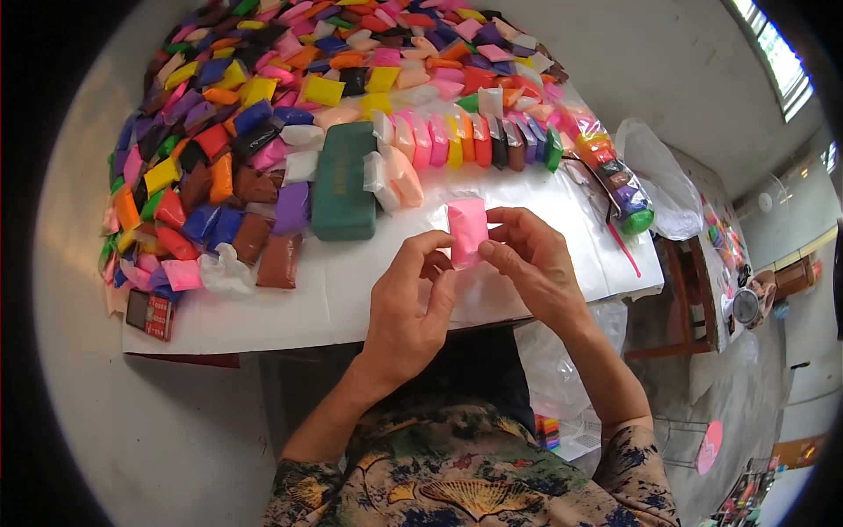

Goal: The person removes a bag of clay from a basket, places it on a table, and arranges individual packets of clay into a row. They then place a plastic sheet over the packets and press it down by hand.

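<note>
A pink wrapped packet (467, 232) is held upright between my two hands above the white-covered table. The fingers of my right hand (537, 268) are closed on its right edge. My left hand (411, 294) has its fingertips at the packet's left edge, pinching it. Just behind stands a row of packets on edge (481, 140), in pink, yellow, orange, red, black, purple and green. Left of the row lies a dark green case (345, 182), with white and peach packets (402, 176) beside it.
A large heap of coloured packets (255, 88) covers the table's back and left. A small red-and-black device (150, 314) lies at the front left corner. Glasses (606, 189), a clear tube of coloured pieces (620, 183) and a plastic bag (672, 189) are at the right.
</note>
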Action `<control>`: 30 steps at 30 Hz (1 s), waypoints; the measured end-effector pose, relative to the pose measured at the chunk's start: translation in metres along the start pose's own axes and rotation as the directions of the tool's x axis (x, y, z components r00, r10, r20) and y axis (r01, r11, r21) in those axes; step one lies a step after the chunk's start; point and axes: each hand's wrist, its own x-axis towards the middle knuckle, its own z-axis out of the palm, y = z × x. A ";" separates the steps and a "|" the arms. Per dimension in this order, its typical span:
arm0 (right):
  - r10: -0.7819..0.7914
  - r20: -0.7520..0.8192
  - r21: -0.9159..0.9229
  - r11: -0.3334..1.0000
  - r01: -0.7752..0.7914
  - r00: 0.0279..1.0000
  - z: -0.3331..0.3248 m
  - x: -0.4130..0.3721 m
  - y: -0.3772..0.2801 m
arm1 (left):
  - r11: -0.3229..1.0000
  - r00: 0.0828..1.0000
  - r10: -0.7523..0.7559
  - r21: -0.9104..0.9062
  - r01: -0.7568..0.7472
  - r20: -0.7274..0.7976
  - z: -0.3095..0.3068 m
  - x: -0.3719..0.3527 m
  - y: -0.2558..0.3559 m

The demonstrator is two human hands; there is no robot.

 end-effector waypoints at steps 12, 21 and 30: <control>-0.208 0.091 -0.249 0.942 0.224 0.974 0.013 0.038 -0.010 | 0.977 0.984 0.131 0.184 -0.108 -0.123 0.000 0.001 -0.010; -0.368 0.056 -0.422 0.833 0.356 0.928 0.026 0.082 0.020 | 0.965 0.969 0.200 0.201 -0.169 -0.146 0.001 -0.002 -0.014; -0.280 0.028 -0.328 0.904 0.273 0.960 0.033 0.079 0.021 | 0.951 0.967 0.233 0.233 -0.205 -0.101 0.002 -0.002 -0.012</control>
